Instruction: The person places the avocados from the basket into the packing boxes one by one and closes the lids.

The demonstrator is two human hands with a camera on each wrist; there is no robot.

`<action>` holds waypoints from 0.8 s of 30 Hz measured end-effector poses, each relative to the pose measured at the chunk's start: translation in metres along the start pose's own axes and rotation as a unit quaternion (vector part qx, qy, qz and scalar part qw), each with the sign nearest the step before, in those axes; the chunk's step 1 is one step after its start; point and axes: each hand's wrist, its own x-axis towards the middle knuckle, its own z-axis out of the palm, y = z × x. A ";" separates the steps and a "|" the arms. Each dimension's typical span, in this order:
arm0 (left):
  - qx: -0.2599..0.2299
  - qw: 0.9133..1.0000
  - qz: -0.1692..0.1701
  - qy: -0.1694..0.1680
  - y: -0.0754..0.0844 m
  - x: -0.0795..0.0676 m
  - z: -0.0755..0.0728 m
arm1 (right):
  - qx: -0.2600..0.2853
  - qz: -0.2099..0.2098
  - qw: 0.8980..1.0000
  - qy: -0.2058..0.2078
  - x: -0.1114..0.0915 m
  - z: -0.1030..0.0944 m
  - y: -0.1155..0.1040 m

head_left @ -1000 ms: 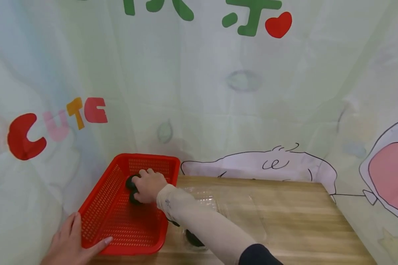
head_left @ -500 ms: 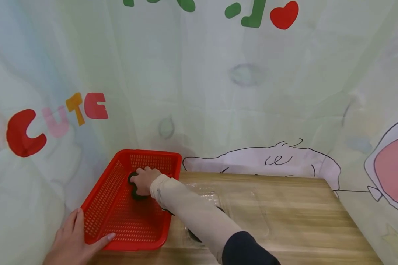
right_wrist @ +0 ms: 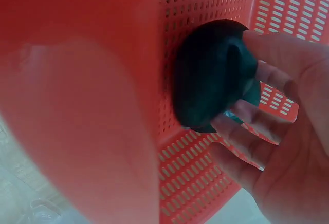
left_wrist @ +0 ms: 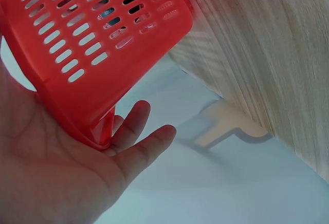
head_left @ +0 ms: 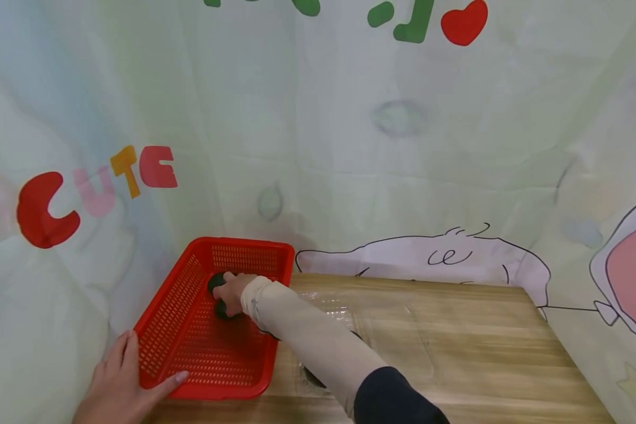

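Observation:
At the near left corner of a red plastic basket, my left hand holds the rim, thumb over the near edge and fingers along the outside. The left wrist view shows the basket's corner seated between thumb and fingers. Inside the basket, toward its back, my right hand has its fingertips on smooth, rounded dark green things. From the right wrist, thumb and fingers reach to either side of one dark green thing; another shows partly behind it.
Right of the basket, a clear plastic container with an open lid lies on the wooden table. Something dark shows in it, mostly hidden by my right sleeve. A printed cloth hangs behind and at the sides.
My right hand has lowered slightly among the dark green things, its fingers less spread over them. The left hand keeps its place on the basket. The head view has shifted a little.

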 end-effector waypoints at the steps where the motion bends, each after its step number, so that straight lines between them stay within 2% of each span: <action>1: -0.001 1.000 0.000 -0.001 0.000 0.000 0.000 | 0.003 -0.006 1.000 -0.012 -0.002 -0.001 0.000; 3: 0.000 1.000 0.000 -0.002 -0.001 0.000 0.001 | 0.009 -0.016 0.999 -0.045 -0.004 -0.001 0.001; 5: -0.001 1.000 0.000 -0.003 -0.001 0.000 0.001 | 0.052 -0.004 0.995 -0.088 -0.007 -0.003 0.002; 7: -0.001 1.000 0.001 -0.004 -0.001 0.000 0.000 | 0.111 0.034 0.986 -0.123 -0.011 -0.003 0.002; 10: -0.001 1.000 0.002 -0.007 -0.001 0.000 -0.001 | 0.162 0.088 0.972 -0.148 -0.017 -0.001 0.002; 12: 0.000 1.000 0.005 -0.010 -0.001 0.000 -0.001 | 0.160 0.094 0.971 -0.152 -0.020 0.001 0.003; 14: 0.001 1.000 0.005 -0.012 -0.002 0.000 -0.001 | 0.135 0.072 0.977 -0.151 -0.021 0.003 0.004; 18: 0.003 1.000 0.007 -0.011 -0.004 0.002 0.000 | 0.135 0.045 0.980 -0.142 -0.021 0.008 0.006; 22: 0.005 1.000 0.011 -0.005 -0.005 0.004 0.002 | 0.131 0.023 0.985 -0.113 -0.021 0.012 0.006; 24: 0.004 1.000 0.011 -0.004 -0.006 0.004 0.002 | 0.108 0.000 0.990 -0.091 -0.021 0.012 0.006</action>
